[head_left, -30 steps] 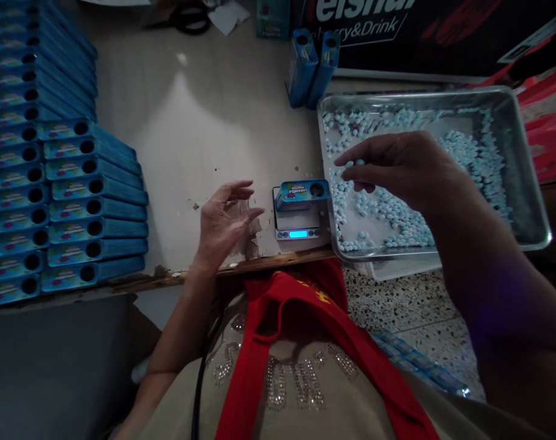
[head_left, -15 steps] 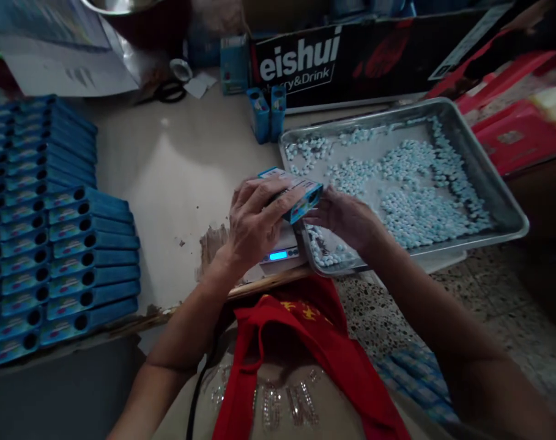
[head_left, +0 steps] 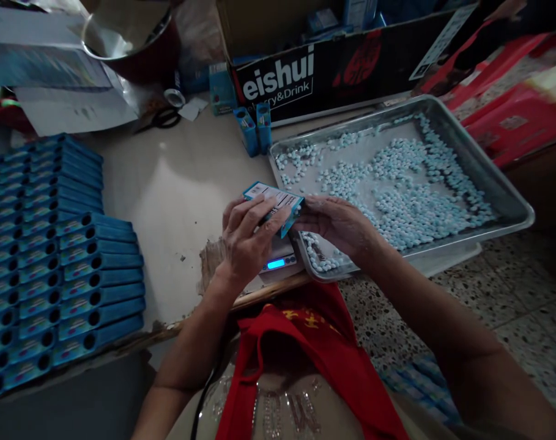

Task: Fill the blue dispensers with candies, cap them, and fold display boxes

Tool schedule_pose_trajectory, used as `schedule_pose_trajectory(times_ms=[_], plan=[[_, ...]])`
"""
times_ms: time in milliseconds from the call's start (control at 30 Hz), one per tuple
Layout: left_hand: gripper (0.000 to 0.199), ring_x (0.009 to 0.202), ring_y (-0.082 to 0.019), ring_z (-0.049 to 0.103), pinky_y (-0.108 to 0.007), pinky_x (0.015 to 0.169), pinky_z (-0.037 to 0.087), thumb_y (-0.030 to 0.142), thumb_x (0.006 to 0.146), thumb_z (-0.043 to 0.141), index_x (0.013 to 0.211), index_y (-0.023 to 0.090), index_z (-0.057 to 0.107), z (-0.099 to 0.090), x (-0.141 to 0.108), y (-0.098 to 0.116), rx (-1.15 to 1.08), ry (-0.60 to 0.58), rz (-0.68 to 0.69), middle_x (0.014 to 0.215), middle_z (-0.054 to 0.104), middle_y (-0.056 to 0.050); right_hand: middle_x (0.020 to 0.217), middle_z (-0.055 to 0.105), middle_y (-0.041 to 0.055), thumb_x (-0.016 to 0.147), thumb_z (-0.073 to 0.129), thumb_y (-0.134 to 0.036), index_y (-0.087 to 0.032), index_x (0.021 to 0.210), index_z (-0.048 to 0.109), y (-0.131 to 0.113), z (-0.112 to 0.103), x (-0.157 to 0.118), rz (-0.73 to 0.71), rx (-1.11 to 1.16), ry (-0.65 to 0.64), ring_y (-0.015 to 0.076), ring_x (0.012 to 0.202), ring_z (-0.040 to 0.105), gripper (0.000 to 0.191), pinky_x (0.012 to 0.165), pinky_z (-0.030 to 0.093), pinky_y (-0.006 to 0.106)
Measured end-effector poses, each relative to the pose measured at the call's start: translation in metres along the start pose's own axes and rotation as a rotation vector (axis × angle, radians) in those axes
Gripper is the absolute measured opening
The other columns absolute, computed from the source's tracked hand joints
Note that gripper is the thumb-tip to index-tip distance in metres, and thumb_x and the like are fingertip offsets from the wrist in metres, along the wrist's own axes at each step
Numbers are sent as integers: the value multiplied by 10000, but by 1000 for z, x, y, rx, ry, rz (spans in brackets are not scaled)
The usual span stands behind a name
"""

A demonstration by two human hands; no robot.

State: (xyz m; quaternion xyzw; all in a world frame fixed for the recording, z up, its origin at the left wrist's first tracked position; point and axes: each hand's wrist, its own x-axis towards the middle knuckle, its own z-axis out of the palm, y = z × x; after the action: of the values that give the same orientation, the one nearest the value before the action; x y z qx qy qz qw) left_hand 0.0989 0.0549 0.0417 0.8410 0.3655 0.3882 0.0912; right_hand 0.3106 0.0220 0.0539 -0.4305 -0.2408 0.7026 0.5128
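Note:
A small blue box with a white label [head_left: 278, 197] is gripped from above by my left hand [head_left: 248, 235], tilted over a scale with a lit blue display [head_left: 276, 264]. My right hand [head_left: 335, 223] is cupped at the box's right end, fingertips against its opening, where a few pale pieces show; its fingers are pressed together, and what they hold is mostly hidden. Beside it, a metal tray [head_left: 484, 160] holds many pale blue and white candy-like pieces. Stacked blue boxes with round holes [head_left: 103, 281] fill the left side of the table.
Two blue boxes [head_left: 263, 129] stand upright behind the tray. Farther back are a black printed carton [head_left: 328, 79], scissors [head_left: 165, 118], papers and a metal bowl [head_left: 135, 66]. Red bags [head_left: 511, 122] lie at the right. The table's worn front edge [head_left: 259, 292] is near me.
The view has shifted slightly. My right fingers have moved against the box's open end, and pale pieces now show there. My left hand still grips the box.

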Motion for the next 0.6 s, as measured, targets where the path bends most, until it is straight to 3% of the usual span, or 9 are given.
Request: schedule_pose_trajectory(times_ms=[200, 367, 433, 500, 600], plan=[[401, 1148, -263, 657, -448, 1073, 500, 150, 912, 619, 1265, 301, 738, 4, 0, -9, -41, -8, -48, 1238, 761, -59, 934, 809, 30, 781, 814, -335, -253, 906, 802, 2, 0, 5, -20, -44, -16, 208, 847, 780, 150, 957, 650, 387], [303, 1078, -235, 677, -381, 999, 550, 236, 872, 759, 1173, 265, 735, 12, -5, -8, -282, 90, -304, 1145, 750, -55, 1033, 817, 45, 784, 787, -312, -264, 989, 796, -2, -3, 2, -38, -169, -55, 236, 956, 790, 210, 971, 643, 407], [339, 1023, -210, 698, -336, 933, 576, 301, 836, 819, 1152, 250, 707, 13, -5, -11, -505, 169, -479, 1113, 738, -42, 1094, 810, 36, 841, 741, -356, -286, 1059, 787, -7, -10, 2, -140, -369, -19, 247, 999, 784, 234, 965, 640, 429], [400, 948, -184, 707, -303, 871, 592, 325, 781, 862, 1125, 238, 677, 8, -3, -22, -723, 247, -631, 1059, 730, -23, 1150, 797, 46, 895, 689, -381, -287, 1112, 787, -16, -22, 8, -327, -727, 61, 269, 1066, 764, 256, 1007, 610, 468], [449, 876, -161, 695, -288, 822, 600, 284, 688, 892, 1067, 223, 658, -10, 15, -52, -851, 350, -734, 978, 719, -5, 1198, 777, 101, 875, 720, -362, -252, 1097, 805, -35, -41, 41, -564, -1253, 140, 319, 1140, 719, 263, 1025, 567, 500]])
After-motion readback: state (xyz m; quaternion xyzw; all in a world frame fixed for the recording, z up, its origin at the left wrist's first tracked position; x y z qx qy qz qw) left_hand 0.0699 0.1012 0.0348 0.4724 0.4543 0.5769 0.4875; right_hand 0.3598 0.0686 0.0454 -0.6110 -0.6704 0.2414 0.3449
